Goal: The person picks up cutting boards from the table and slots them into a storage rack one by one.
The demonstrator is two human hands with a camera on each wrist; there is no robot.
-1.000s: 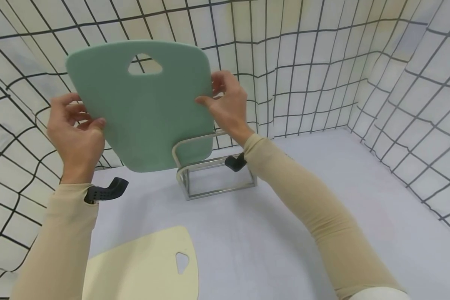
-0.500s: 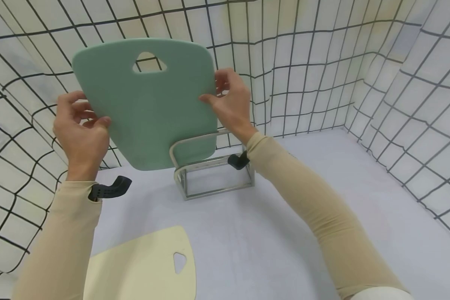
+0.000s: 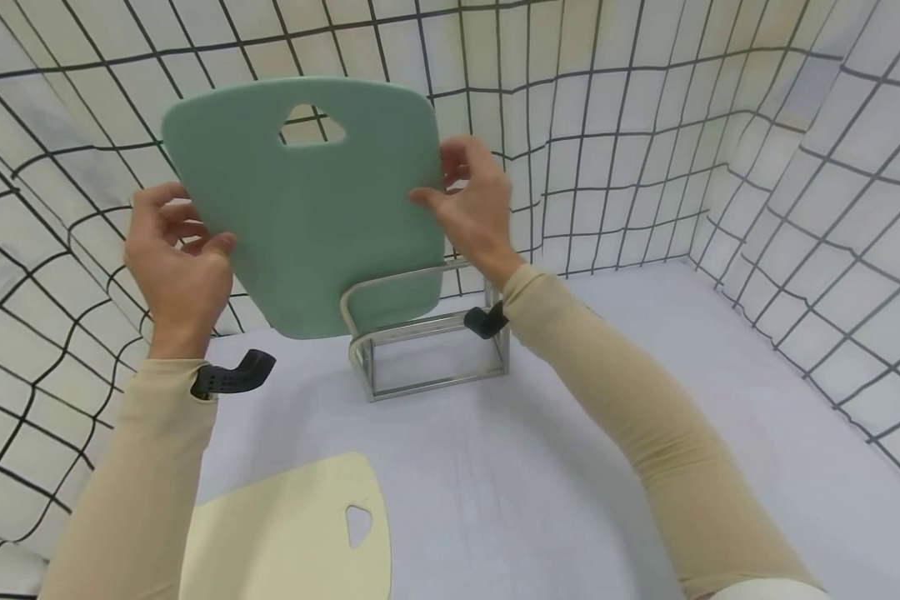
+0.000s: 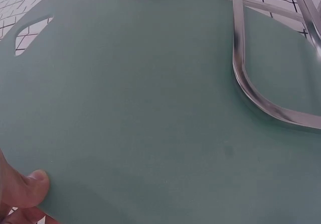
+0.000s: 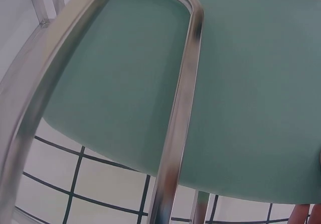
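Both hands hold a green cutting board (image 3: pixel 322 208) upright, its handle hole at the top. My left hand (image 3: pixel 183 267) pinches its left edge, thumb on the near face. On the opposite edge my right hand (image 3: pixel 476 200) grips with the thumb in front and the fingers behind. The board's lower right part stands behind the front loop of a metal rack (image 3: pixel 420 385), while its lower left corner juts out past the rack's left side. In the left wrist view the rack's bent tube (image 4: pixel 239 58) crosses in front of the board.
A cream cutting board (image 3: pixel 292 533) lies flat on the white tabletop (image 3: pixel 540 467) at the front left. Behind and along both sides rises a white cloth wall with a dark grid pattern (image 3: pixel 600 167).
The green cutting board and both hands have shifted a little to the right, bringing more of the board behind the rack's front loop. The rack and the cream board stay put.
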